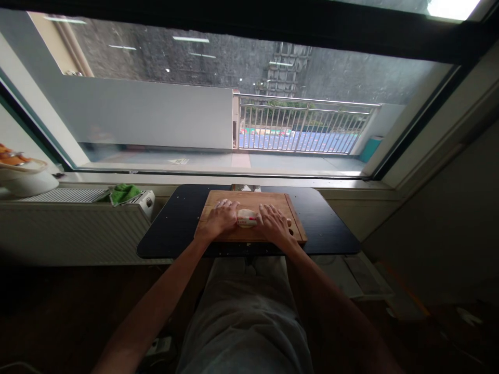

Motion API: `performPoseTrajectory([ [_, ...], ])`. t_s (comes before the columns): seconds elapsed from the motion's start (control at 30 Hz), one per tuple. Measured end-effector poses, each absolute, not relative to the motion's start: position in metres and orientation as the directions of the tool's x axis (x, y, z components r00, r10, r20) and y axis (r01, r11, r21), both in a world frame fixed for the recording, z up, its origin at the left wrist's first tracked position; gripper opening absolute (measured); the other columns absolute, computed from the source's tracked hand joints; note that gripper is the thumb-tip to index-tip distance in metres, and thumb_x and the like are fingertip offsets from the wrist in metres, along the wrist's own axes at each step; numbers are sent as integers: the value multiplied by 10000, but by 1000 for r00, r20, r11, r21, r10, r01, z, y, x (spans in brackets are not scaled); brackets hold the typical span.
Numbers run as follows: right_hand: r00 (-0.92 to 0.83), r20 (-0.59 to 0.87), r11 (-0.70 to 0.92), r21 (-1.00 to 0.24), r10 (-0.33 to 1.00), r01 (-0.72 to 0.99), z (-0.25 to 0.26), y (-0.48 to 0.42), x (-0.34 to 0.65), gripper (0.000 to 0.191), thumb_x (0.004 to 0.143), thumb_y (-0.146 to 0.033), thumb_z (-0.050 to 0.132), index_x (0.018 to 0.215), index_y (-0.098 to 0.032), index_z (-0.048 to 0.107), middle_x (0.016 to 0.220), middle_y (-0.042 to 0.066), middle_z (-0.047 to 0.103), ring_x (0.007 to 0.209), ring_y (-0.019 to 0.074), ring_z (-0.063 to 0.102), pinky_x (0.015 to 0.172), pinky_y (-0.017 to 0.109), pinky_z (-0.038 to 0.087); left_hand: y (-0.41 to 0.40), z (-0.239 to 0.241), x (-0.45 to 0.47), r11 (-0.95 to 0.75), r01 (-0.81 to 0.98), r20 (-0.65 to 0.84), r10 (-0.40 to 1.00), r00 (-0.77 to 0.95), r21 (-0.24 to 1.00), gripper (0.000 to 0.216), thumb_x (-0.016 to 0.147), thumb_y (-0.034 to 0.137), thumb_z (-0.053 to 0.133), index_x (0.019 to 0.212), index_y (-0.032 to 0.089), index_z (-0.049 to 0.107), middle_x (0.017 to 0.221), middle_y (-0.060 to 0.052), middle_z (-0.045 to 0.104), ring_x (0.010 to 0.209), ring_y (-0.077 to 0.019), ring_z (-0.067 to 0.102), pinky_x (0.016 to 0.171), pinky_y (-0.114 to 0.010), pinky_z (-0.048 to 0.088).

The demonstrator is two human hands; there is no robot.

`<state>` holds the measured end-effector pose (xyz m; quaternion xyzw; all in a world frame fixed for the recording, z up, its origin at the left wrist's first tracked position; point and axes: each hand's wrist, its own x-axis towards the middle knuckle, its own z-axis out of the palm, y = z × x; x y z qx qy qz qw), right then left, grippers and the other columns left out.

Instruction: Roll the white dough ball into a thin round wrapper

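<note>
A wooden cutting board lies on a small dark table. Across it is a rolling pin with a white and red label at its middle, over a flat pale round of dough. My left hand is laid over the left part of the pin, its fingers bent over the far side. On the right part rests my right hand, palm down, with the pin's end showing beyond it. Both palms hide most of the pin's length.
The black tabletop stands against a window sill. At its left is a white radiator with a green cloth and a pale bowl-like container on top. A small box-like item sits behind the board.
</note>
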<state>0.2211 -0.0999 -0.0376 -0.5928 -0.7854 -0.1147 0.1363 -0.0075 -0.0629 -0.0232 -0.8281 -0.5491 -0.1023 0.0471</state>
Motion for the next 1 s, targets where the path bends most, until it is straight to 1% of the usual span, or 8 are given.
performPoseTrajectory([
  [0.07,-268,350,284,6,898,959,-38,-102,221,588,1148,-360,328,1632,-132,571,1592,181,660,1531,323,572,1287,494,447,-69,-21,-5,-376,926,230,904,361,22,457,1035,283,584,1480,199,645,1402,-161,732,1400,-313,623,1235,-445,469],
  [0.17,-285,351,308,-10,892,951,-36,-104,221,567,1161,-357,320,1617,-159,591,1575,154,681,1526,297,580,1292,477,438,-75,-17,-3,-342,939,238,915,327,26,412,1076,281,509,1453,215,665,1399,-151,737,1381,-302,633,1238,-445,457],
  [0.33,-255,335,282,-33,907,959,-32,-100,219,541,1176,-363,332,1622,-196,589,1571,131,689,1514,284,588,1298,467,418,-74,-13,2,-307,950,223,931,289,51,438,1081,286,484,1478,213,656,1417,-160,734,1355,-319,641,1193,-466,486],
  [0.53,-210,278,223,-16,937,975,-24,-91,212,577,1164,-362,330,1677,-191,529,1574,162,679,1506,310,583,1285,483,420,-62,-14,2,-278,958,206,943,260,66,437,1083,299,454,1447,213,682,1407,-162,740,1328,-345,655,1147,-487,517],
  [0.63,-196,251,204,-8,948,979,-23,-85,211,594,1152,-360,341,1704,-199,493,1565,169,683,1490,325,589,1271,503,428,-55,-14,0,-283,956,200,944,263,82,471,1067,283,458,1485,212,663,1417,-157,739,1343,-338,650,1161,-486,513],
  [0.77,-205,228,209,5,952,978,-26,-77,212,608,1133,-317,362,1726,-223,459,1635,155,625,1536,334,538,1301,517,388,-45,-14,-1,-286,953,177,948,265,103,504,1063,275,450,1523,200,642,1499,-166,698,1404,-341,620,1193,-503,493],
  [0.87,-202,216,204,13,955,979,-29,-72,215,606,1131,-293,360,1724,-221,460,1674,152,586,1563,342,507,1319,522,359,-39,-13,0,-278,954,181,950,255,114,526,1057,276,445,1544,193,624,1536,-168,671,1423,-344,607,1200,-505,485],
  [1.0,-233,207,232,26,950,972,-29,-67,220,592,1123,-263,351,1694,-234,503,1693,134,569,1582,344,488,1317,528,362,-30,-12,0,-278,949,219,945,243,146,526,1037,253,454,1527,174,629,1535,-174,662,1407,-338,609,1188,-484,493],
])
